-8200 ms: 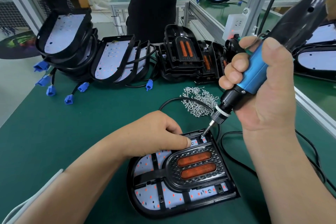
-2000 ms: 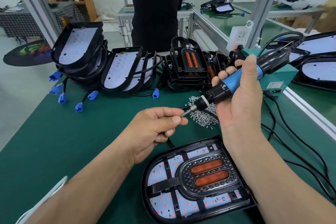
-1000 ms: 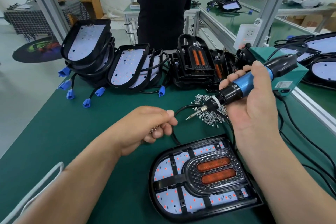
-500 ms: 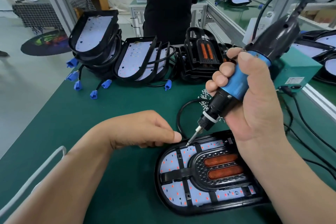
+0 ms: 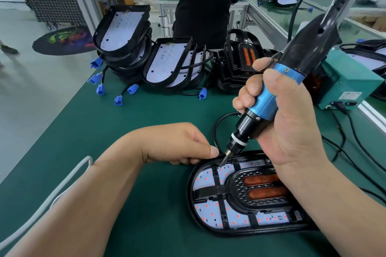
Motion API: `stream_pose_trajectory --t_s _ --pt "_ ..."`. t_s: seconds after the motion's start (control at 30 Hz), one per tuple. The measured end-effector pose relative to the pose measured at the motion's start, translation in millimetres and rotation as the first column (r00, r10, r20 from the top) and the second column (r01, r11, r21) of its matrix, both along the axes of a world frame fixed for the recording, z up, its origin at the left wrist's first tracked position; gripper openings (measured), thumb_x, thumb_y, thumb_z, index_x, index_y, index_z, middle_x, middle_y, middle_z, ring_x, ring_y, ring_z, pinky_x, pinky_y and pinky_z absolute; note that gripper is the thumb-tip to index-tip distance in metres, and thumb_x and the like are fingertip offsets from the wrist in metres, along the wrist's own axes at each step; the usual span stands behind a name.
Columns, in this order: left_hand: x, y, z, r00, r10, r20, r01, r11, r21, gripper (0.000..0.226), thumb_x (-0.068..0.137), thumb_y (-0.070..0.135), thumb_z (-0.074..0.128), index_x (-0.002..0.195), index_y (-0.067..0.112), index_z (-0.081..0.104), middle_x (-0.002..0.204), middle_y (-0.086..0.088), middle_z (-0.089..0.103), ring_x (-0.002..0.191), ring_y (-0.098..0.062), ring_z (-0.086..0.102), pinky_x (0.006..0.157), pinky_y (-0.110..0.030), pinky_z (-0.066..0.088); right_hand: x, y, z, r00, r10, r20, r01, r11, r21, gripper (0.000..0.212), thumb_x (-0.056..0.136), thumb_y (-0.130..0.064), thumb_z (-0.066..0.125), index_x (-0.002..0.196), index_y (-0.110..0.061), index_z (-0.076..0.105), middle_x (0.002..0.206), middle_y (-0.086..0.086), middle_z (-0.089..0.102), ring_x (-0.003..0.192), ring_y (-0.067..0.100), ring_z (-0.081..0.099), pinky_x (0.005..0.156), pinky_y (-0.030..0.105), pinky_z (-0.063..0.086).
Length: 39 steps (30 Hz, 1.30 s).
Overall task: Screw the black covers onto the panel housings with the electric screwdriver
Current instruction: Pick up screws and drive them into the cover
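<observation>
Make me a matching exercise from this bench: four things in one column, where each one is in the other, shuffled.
1 electric screwdriver
2 left hand
3 blue connectors
4 teal box

a far right of the bench
b beside the bit, at the housing's rim
c gripped by the right hand
d on the bench before the stacked housings

Pairs: 1-c, 2-b, 3-d, 4-a

Only one printed thing shows: a small white label (image 5: pixel 351 95) on the teal box (image 5: pixel 344 77) at the table's (image 5: pixel 104 131) right edge (its print too blurred to read).
</observation>
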<state>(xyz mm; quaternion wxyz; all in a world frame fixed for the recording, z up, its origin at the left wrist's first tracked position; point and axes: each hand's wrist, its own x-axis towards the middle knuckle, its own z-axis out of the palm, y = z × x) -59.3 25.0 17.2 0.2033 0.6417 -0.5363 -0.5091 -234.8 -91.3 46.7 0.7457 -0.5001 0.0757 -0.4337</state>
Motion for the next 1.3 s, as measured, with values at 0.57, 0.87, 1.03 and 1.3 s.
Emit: stream_pose_trajectory --t_s 0.57,0.87,1.03,1.3 --pt "-0.6 -1.2 -1.1 1.0 0.009 -0.009 -0.009 1.0 0.002 0.048 0.091 0.056 0.065 0.07 0.014 0.055 0.068 -0.012 0.034 0.059 -0.02 0.024 0.055 -0.035 0.02 -2.2 3.1 -3.0 0.999 0.041 0.0 -0.041 0.997 -0.069 0.019 0.093 -0.022 0.063 0.111 -0.014 0.062 0.078 0.002 0.056 0.066 0.02 0.053 0.069 0.035 0.05" --pt "-2.7 -0.9 1.1 0.998 -0.025 0.064 0.027 0.999 -0.025 0.045 0.101 0.05 0.062 0.07 0.018 0.053 0.067 0.001 0.042 0.057 -0.015 0.032 0.05 -0.026 0.028 1.4 8.1 -1.5 0.98 0.198 -0.018 -0.197 0.959 -0.205 0.036 0.086 -0.029 0.081 0.112 -0.014 0.062 0.076 0.0 0.056 0.062 0.02 0.054 0.066 0.037 0.048" --pt "-4.6 -2.0 1.4 0.994 -0.025 0.106 0.029 0.999 -0.031 0.048 0.107 0.042 0.06 0.066 0.022 0.047 0.063 0.008 0.041 0.057 -0.014 0.032 0.051 -0.025 0.029 3.0 6.7 -2.0 0.96 0.279 -0.025 -0.279 0.945 -0.172 0.041 0.082 -0.04 0.086 0.106 -0.017 0.062 0.077 0.002 0.055 0.06 0.02 0.054 0.064 0.036 0.047" --pt "-7.5 -3.9 2.4 0.977 -0.03 0.213 0.042 0.998 -0.054 0.046 0.108 0.039 0.058 0.069 0.018 0.045 0.064 0.006 0.04 0.058 -0.012 0.038 0.056 -0.021 0.038 7.1 7.3 -3.6 0.928 0.37 -0.04 -0.368 0.898 -0.24 0.048 0.084 -0.038 0.086 0.117 -0.012 0.062 0.074 0.001 0.057 0.058 0.019 0.054 0.064 0.037 0.045"
